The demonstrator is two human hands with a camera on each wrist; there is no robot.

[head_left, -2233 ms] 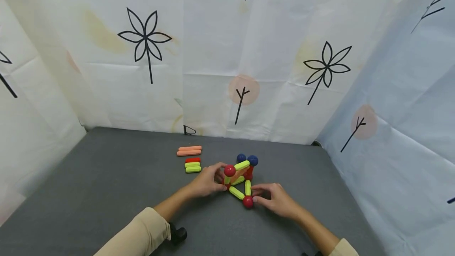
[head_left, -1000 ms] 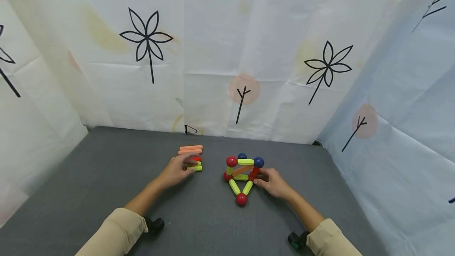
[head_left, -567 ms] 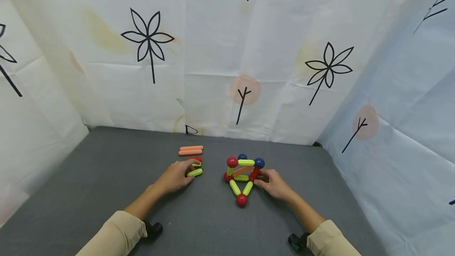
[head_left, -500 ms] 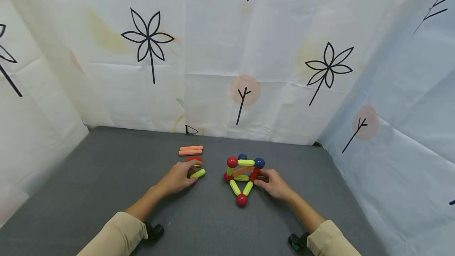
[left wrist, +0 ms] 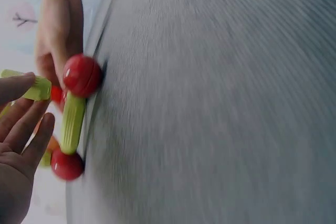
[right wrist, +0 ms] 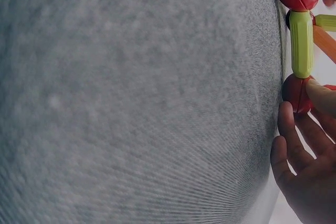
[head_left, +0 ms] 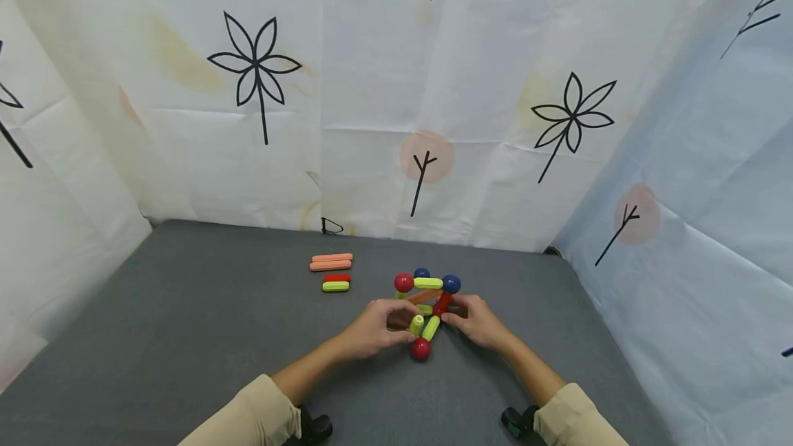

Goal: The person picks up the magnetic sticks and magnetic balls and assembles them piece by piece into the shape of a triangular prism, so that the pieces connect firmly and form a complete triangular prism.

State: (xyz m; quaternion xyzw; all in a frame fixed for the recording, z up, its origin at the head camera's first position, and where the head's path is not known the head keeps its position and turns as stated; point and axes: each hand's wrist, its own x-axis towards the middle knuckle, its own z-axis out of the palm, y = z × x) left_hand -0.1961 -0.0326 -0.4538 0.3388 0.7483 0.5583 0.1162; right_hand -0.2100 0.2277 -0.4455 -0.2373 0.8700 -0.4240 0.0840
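Note:
A frame of magnetic rods and balls stands mid-table, with a front red ball, an upper red ball and blue balls on top. My left hand pinches a short yellow-green rod between thumb and fingers, tilted up just above the front ball. In the left wrist view that rod is clear of the frame. My right hand holds the frame's right base ball, thumb on top and fingers beside it. The left hand hides the frame's left base in the head view.
Left of the frame lie two orange rods, a short red rod and a yellow-green rod on the dark grey table. White printed cloth hangs behind and at both sides.
My left hand has taken a yellow-green rod from the loose rods and carried it right to the frame's front. The right hand went from the front ball to the right base ball, then stayed.

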